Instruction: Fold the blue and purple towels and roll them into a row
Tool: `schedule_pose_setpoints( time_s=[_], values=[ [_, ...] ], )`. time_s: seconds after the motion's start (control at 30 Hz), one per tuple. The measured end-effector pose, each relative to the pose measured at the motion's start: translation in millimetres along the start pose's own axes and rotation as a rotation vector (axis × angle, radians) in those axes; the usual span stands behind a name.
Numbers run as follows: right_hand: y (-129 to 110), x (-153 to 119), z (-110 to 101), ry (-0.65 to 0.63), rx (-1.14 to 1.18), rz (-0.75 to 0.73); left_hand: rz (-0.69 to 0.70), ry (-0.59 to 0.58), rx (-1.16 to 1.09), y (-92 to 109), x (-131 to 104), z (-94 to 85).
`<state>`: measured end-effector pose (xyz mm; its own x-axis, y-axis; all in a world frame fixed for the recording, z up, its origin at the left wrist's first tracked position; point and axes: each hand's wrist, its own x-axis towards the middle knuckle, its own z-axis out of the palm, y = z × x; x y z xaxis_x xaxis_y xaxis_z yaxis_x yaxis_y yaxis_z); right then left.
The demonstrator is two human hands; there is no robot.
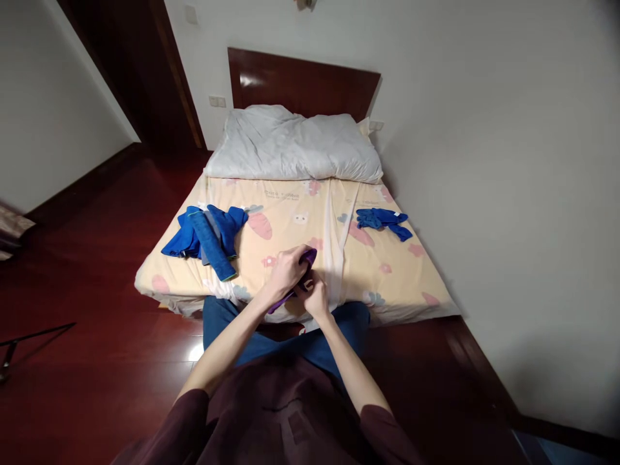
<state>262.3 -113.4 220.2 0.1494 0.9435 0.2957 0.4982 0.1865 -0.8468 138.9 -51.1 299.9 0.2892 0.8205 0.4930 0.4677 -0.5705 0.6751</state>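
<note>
A small purple cloth (309,257) is held just above the near edge of the bed, in front of my knees. My left hand (289,266) is closed round it from the left, and part of the cloth shows past the fingertips. Closed on the same cloth from below right is my right hand (314,292). One end of the cloth hangs down to the left under my left wrist. Its full shape is hidden by my fingers.
On the bed's patterned sheet (300,236), blue cloths (225,223) lie in a pile at left, with a rolled blue cloth (212,245) on top. Crumpled blue cloths (382,219) lie at right. A folded white quilt (300,145) rests against the wooden headboard (300,81).
</note>
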Motion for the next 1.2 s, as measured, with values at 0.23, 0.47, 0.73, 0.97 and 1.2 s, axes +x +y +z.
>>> schedule_pose_setpoints(
  time_s=[0.23,0.47,0.73,0.97,1.2],
  values=[
    [23,13,4,-0.021,-0.015,0.039,0.039,-0.085,0.264,-8,7,-46.0],
    [18,24,-78,0.015,-0.090,-0.107,-0.061,-0.066,0.485,-68,-13,-65.2],
    [-35,42,-223,-0.064,-0.410,-0.376,-0.116,-0.388,0.088,-137,-67,-42.0],
    [38,58,-298,-0.251,-0.518,-0.205,-0.079,-0.675,-0.021,-107,-4,-92.3],
    [63,9,-275,-0.410,-0.190,0.389,0.029,-0.680,0.232,-80,77,-142.1]
  ],
)
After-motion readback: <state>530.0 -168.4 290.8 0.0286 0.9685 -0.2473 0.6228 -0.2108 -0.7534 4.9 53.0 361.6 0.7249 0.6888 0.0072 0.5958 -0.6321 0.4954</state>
